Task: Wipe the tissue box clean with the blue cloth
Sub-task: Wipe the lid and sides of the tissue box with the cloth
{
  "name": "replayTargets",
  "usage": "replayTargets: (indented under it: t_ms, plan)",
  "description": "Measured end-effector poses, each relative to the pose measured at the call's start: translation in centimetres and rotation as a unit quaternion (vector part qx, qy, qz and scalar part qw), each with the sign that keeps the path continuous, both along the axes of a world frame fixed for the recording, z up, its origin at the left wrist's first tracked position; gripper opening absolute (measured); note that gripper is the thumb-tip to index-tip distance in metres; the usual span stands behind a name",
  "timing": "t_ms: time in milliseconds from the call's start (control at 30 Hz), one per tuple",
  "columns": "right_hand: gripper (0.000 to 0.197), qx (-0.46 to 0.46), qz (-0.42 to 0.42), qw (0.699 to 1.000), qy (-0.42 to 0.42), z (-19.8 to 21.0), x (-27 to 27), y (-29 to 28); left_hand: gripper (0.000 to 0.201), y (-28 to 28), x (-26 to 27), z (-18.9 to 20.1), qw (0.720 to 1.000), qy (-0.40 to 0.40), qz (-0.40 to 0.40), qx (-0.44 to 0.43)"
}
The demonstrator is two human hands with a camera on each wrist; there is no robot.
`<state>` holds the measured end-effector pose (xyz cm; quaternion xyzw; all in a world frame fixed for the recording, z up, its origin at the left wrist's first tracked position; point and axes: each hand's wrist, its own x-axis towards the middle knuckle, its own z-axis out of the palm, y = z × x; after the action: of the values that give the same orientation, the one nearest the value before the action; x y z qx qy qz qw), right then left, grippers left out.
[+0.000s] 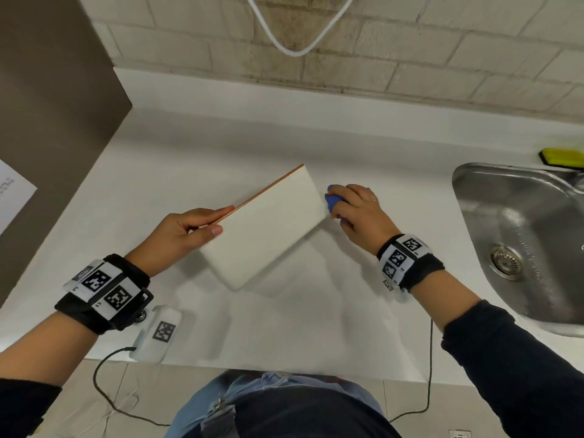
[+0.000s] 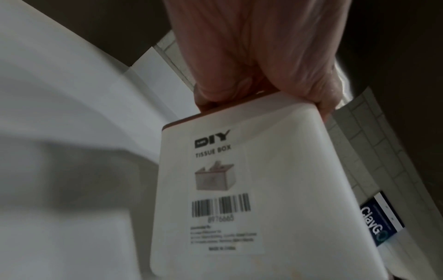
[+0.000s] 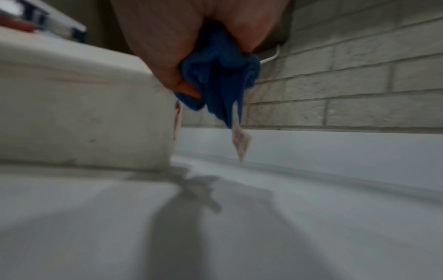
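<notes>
A white tissue box (image 1: 264, 227) with an orange-brown lid edge lies tipped on the white counter (image 1: 316, 327), a long side facing up. My left hand (image 1: 189, 230) grips its near-left end, thumb on the upper face and fingers over the lid edge. In the left wrist view the box's end (image 2: 251, 189) carries a barcode label reading "TISSUE BOX". My right hand (image 1: 357, 210) holds a bunched blue cloth (image 1: 333, 200) against the box's far right end. In the right wrist view the cloth (image 3: 223, 79) hangs from my fingers beside the box corner (image 3: 95, 117), a white tag dangling below.
A steel sink (image 1: 524, 241) is set into the counter at the right, with a yellow sponge (image 1: 561, 158) behind it. A brick wall (image 1: 379, 58) backs the counter and a brown panel (image 1: 47, 121) stands on the left. A small white tagged device (image 1: 159, 333) sits at the front edge.
</notes>
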<state>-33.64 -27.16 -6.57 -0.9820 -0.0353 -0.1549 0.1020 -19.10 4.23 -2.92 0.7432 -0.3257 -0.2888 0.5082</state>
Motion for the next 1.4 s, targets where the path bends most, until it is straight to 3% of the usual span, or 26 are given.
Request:
replayTargets:
  t_ms: [67,100,200,333,467,533,667,767,833,967,1067,1200,1333,1400]
  plan:
    - [0.034,0.093,-0.075,0.993,-0.019,0.7,-0.6,-0.2,0.039,-0.2,-0.3,0.3,0.999,-0.027,-0.029,0.009]
    - [0.037,0.186,-0.108,0.976,-0.033,1.1,-1.1,-0.1,0.042,-0.3,-0.3,0.6,0.997,-0.045,-0.057,0.022]
    - [0.054,0.455,-0.211,0.863,-0.062,1.9,-3.2,1.5,0.072,-0.7,0.2,1.2,0.972,-0.151,-0.146,0.109]
    - [0.047,0.542,-0.280,0.786,-0.099,0.4,-5.9,3.4,0.082,-0.6,2.4,1.5,0.937,-0.218,-0.221,0.158]
    - [0.036,0.595,-0.249,0.758,-0.098,0.6,-7.0,5.4,0.078,-0.8,4.7,0.9,0.895,-0.310,-0.242,0.211]
    - [0.035,0.595,-0.232,0.765,-0.082,0.4,-7.3,6.1,0.078,-1.0,5.1,0.2,0.879,-0.360,-0.215,0.228]
    - [0.032,0.462,-0.234,0.855,-0.036,0.6,-7.9,6.0,0.079,-2.8,1.0,-0.3,0.878,-0.402,-0.149,0.212]
    - [0.040,0.373,-0.229,0.898,-0.031,1.4,-7.7,6.0,0.087,-6.0,-4.7,-1.3,0.883,-0.405,-0.116,0.207]
    - [0.043,0.347,-0.230,0.909,-0.016,1.1,-7.7,5.9,0.087,-8.2,-7.1,-2.5,0.874,-0.425,-0.071,0.223]
    - [0.044,0.276,-0.230,0.933,-0.010,0.6,-7.7,5.9,0.069,-9.9,-8.7,-3.5,0.853,-0.470,-0.029,0.226]
    - [0.043,0.184,-0.200,0.962,-0.021,1.1,-7.4,6.7,0.060,-9.0,-8.5,-2.4,0.859,-0.484,0.002,0.166]
    - [0.042,0.169,-0.148,0.970,-0.094,4.0,-5.5,8.7,0.050,-6.5,-6.0,1.1,0.917,-0.393,0.059,0.027]
    - [0.044,0.281,-0.067,0.947,-0.143,7.7,-1.7,11.5,0.040,-4.1,-2.5,2.8,0.963,-0.233,0.048,-0.127]
    - [0.040,0.353,-0.046,0.920,-0.165,8.2,0.6,12.8,0.038,-3.5,-1.7,3.3,0.974,-0.164,0.042,-0.150]
